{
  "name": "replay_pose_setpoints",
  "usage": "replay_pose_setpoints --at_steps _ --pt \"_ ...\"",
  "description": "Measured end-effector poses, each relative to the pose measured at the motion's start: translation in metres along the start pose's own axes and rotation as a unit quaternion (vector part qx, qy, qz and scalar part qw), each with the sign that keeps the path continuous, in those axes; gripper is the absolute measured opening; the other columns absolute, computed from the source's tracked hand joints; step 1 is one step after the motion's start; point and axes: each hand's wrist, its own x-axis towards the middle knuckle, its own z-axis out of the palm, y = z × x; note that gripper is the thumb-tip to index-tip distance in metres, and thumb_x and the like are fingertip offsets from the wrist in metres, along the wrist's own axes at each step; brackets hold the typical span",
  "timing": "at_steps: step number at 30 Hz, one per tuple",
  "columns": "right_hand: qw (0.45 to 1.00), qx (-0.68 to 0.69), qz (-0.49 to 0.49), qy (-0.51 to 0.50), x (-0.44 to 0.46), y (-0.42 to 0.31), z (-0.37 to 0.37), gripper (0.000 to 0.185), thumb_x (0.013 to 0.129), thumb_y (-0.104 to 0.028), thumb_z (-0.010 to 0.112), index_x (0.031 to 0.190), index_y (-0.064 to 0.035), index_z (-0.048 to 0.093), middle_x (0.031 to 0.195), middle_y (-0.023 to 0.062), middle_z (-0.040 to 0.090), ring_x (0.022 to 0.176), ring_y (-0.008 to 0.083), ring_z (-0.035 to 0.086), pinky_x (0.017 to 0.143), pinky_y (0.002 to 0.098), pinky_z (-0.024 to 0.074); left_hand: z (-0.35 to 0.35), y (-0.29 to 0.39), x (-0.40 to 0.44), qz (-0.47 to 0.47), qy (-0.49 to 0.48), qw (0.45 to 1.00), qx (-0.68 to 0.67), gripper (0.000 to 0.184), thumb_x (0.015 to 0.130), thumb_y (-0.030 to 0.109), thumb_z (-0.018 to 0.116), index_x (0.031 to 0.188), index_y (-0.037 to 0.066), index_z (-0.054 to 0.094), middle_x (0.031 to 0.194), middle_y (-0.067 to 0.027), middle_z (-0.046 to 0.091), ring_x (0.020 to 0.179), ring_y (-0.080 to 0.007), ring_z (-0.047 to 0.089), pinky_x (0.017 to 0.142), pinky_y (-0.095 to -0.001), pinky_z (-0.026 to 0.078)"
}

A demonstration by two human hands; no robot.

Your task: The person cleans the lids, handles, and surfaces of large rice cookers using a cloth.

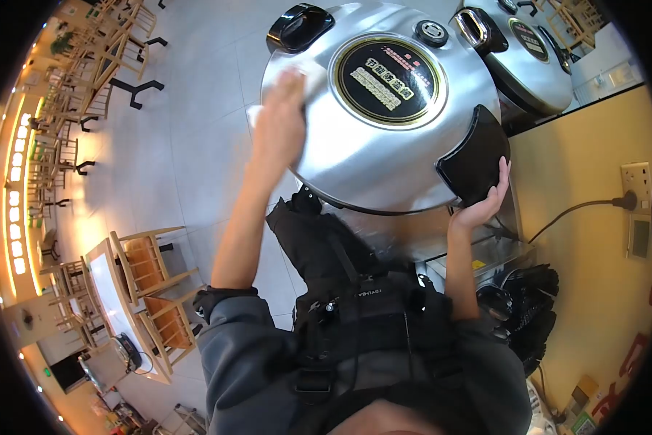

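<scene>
hands (280, 123) (485, 206) at round, shiny metal lid (369, 165), perhaps white cloth (254, 114)

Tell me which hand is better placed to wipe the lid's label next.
Likely the left hand: it lies on the lid near the label, seemingly with a white cloth. The right hand is at the near handle, perhaps steadying the lid.

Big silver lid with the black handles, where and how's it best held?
Likely by the near-right handle and the far-left handle together, coming from outside the rim: they sit on opposite edges, so the hold should balance. The lid's smooth metal offers little to grip. The right hand is at the near-right handle's outer edge.
</scene>
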Motion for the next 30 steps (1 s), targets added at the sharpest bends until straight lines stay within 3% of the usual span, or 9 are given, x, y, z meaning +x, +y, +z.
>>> replay_pose_setpoints --at_steps 5,6,11,14,18,20,24,26,30 --pt "1.0 0.003 0.002 0.008 -0.002 -0.001 0.001 0.057 0.09 -0.017 0.029 0.135 0.0036 0.058 0.154 0.0232 0.043 0.145 0.0333 0.036 0.122 0.0446 0.0244 -0.013 0.098 -0.071 0.136 -0.055 0.987 -0.068 0.046 0.085 -0.001 0.052 0.131 -0.006 0.056 0.14 -0.0223 0.055 0.132 -0.0364 0.052 0.111 -0.0445 0.044" --pt "1.0 0.004 0.001 0.007 -0.001 -0.001 0.002 0.057 0.09 -0.017 0.029 0.135 0.0036 0.058 0.154 0.0232 0.043 0.145 0.0333 0.036 0.122 0.0446 0.0244 -0.021 0.116 -0.083 0.111 -0.09 0.985 -0.096 0.051 0.08 -0.011 0.052 0.13 -0.004 0.058 0.141 -0.0205 0.055 0.136 -0.036 0.05 0.113 -0.0461 0.041" --pt "1.0 -0.013 0.0 0.001 -0.001 0.001 -0.002 0.057 0.091 -0.018 0.029 0.135 0.0043 0.058 0.153 0.0231 0.044 0.147 0.0333 0.034 0.122 0.0455 0.0216 -0.032 0.092 -0.067 0.077 -0.157 0.967 -0.185 0.061 0.077 -0.014 0.048 0.135 0.001 0.057 0.146 -0.018 0.052 0.14 -0.0339 0.045 0.117 -0.0447 0.037" --pt "1.0 -0.006 -0.006 0.0 -0.001 0.002 -0.002 0.058 0.091 -0.019 0.029 0.136 0.0044 0.058 0.153 0.0239 0.044 0.148 0.0333 0.032 0.122 0.0458 0.0202 -0.004 0.047 -0.026 0.059 -0.049 0.993 -0.088 0.05 0.09 -0.008 0.047 0.138 0.001 0.056 0.146 -0.0189 0.052 0.141 -0.0326 0.044 0.12 -0.0451 0.032" --pt "0.999 -0.031 -0.038 -0.003 0.0 0.007 -0.003 0.059 0.09 -0.02 0.03 0.134 0.0052 0.059 0.152 0.0264 0.044 0.146 0.035 0.035 0.122 0.0458 0.0212 0.028 0.001 0.05 0.035 -0.016 0.999 -0.034 0.041 0.089 -0.001 0.052 0.129 0.0 0.06 0.142 -0.0192 0.055 0.131 -0.0353 0.052 0.112 -0.0412 0.042" --pt "0.998 -0.042 -0.044 0.001 0.0 0.006 -0.002 0.059 0.09 -0.021 0.03 0.133 0.0054 0.06 0.152 0.027 0.044 0.145 0.0359 0.037 0.121 0.0461 0.0232 0.047 -0.013 0.082 0.089 0.006 0.996 -0.017 0.041 0.089 0.001 0.049 0.129 0.0 0.06 0.141 -0.0198 0.055 0.129 -0.0358 0.054 0.108 -0.0411 0.045" --pt "0.997 -0.063 -0.038 0.004 0.0 0.002 -0.002 0.06 0.09 -0.022 0.03 0.134 0.0044 0.06 0.152 0.0267 0.044 0.146 0.0362 0.035 0.121 0.0461 0.0232 0.069 -0.004 0.108 0.102 0.034 0.994 0.0 0.04 0.089 0.001 0.047 0.127 -0.001 0.061 0.139 -0.0209 0.056 0.127 -0.0375 0.054 0.106 -0.0419 0.046" --pt "0.999 -0.038 -0.007 0.012 -0.001 -0.001 0.001 0.059 0.089 -0.021 0.03 0.134 0.0038 0.059 0.151 0.0265 0.045 0.147 0.0365 0.033 0.121 0.0464 0.0219 0.067 0.007 0.109 0.061 -0.009 0.997 -0.049 0.043 0.092 0.002 0.045 0.132 -0.001 0.059 0.142 -0.0212 0.055 0.133 -0.0356 0.05 0.112 -0.0408 0.04" --pt "0.998 -0.06 -0.016 0.004 0.0 -0.003 -0.002 0.059 0.089 -0.019 0.029 0.134 0.0049 0.059 0.15 0.0254 0.046 0.148 0.0366 0.032 0.121 0.0471 0.0225 0.054 0.035 0.07 0.107 -0.035 0.991 -0.075 0.042 0.092 0.001 0.044 0.13 -0.001 0.061 0.14 -0.0219 0.056 0.133 -0.0367 0.051 0.114 -0.0415 0.039"
